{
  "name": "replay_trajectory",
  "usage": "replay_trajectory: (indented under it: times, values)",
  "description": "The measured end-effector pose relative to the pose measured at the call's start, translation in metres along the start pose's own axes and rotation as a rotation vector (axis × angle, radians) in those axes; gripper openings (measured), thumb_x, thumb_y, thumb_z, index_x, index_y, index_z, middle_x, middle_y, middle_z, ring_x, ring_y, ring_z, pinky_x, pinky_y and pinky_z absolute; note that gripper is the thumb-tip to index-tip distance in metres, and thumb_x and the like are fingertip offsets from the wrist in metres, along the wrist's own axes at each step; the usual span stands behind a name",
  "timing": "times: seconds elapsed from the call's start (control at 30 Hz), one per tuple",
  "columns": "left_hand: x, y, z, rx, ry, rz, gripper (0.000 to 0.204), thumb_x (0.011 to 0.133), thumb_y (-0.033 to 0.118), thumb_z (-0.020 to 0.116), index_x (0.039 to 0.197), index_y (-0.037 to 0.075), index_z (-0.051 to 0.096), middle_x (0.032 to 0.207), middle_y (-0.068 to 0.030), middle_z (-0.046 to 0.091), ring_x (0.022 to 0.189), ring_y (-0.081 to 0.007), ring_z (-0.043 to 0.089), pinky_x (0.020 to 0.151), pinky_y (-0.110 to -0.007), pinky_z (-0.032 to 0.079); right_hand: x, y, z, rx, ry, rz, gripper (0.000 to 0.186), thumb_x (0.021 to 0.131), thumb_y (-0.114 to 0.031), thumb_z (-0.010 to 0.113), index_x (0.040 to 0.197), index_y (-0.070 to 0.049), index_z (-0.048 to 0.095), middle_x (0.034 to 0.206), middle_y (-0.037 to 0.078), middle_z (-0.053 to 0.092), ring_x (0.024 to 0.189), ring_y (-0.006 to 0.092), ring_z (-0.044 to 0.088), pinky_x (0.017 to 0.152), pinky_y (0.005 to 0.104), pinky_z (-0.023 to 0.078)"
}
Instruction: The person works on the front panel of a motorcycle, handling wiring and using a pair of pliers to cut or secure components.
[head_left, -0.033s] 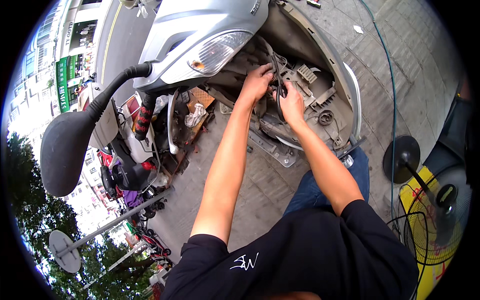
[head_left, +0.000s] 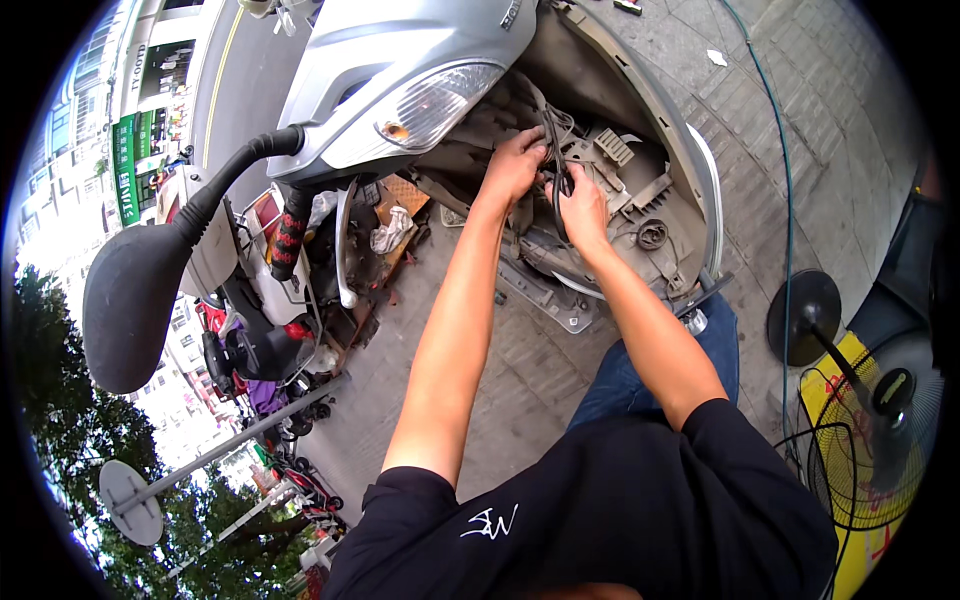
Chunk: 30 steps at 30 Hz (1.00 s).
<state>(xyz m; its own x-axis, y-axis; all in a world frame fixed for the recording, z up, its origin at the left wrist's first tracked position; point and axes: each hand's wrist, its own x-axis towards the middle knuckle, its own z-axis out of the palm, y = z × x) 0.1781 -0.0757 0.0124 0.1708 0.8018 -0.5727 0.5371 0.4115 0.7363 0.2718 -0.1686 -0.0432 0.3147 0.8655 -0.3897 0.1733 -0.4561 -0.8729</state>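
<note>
A silver scooter (head_left: 340, 70) stands with its inner front open, showing wires and dusty plastic parts. Over that opening my left hand (head_left: 514, 167) is closed, its fingertips at the black cables (head_left: 549, 128). Close to its right, my right hand (head_left: 584, 208) curls around the lower stretch of the same cables, which hang down past its fingers. The fingertips of both hands are partly hidden among the wires. A ribbed beige plastic part (head_left: 613, 148) lies just beyond my right hand, and a round coiled piece (head_left: 652, 234) sits to its right.
The scooter's mirror (head_left: 130, 300) and brake lever (head_left: 345, 250) stick out on the left. A curved body rim (head_left: 690, 150) borders the opening at right. A green hose (head_left: 780, 130) runs along the paving. A pedestal fan (head_left: 880, 430) stands at lower right.
</note>
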Motion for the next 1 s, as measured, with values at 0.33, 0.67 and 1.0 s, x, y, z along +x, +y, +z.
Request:
replay_trajectory:
  times: [0.33, 0.67, 1.0]
  values:
    - [0.009, -0.005, 0.003, 0.118, 0.039, 0.036, 0.042, 0.093, 0.011, 0.055, 0.134, 0.001, 0.053, 0.114, -0.0077, 0.066, 0.096, -0.0128, 0.062, 0.069, -0.027, 0.052, -0.009, -0.01, 0.007, 0.105, -0.006, 0.137, 0.046, 0.081, -0.035, 0.068, 0.121, -0.013, 0.06, 0.099, 0.016, 0.07, 0.096, 0.0373, 0.066, 0.082, 0.0473, 0.051]
    - [0.02, -0.013, 0.008, 0.382, 0.105, 0.157, 0.048, 0.089, 0.009, 0.057, 0.133, -0.006, 0.05, 0.113, -0.0195, 0.067, 0.098, -0.0176, 0.064, 0.084, -0.029, 0.049, 0.018, -0.021, 0.006, 0.068, 0.014, 0.164, 0.039, 0.089, -0.032, 0.059, 0.122, -0.011, 0.058, 0.106, 0.018, 0.068, 0.102, 0.0384, 0.064, 0.085, 0.049, 0.049]
    - [0.016, -0.004, 0.017, 0.499, 0.26, 0.179, 0.046, 0.088, 0.02, 0.061, 0.128, -0.001, 0.057, 0.116, -0.0234, 0.065, 0.108, -0.0313, 0.064, 0.093, -0.036, 0.047, 0.022, -0.009, 0.012, 0.005, 0.035, 0.088, 0.035, 0.087, -0.022, 0.059, 0.121, -0.011, 0.057, 0.095, 0.021, 0.068, 0.092, 0.0427, 0.065, 0.079, 0.0517, 0.05]
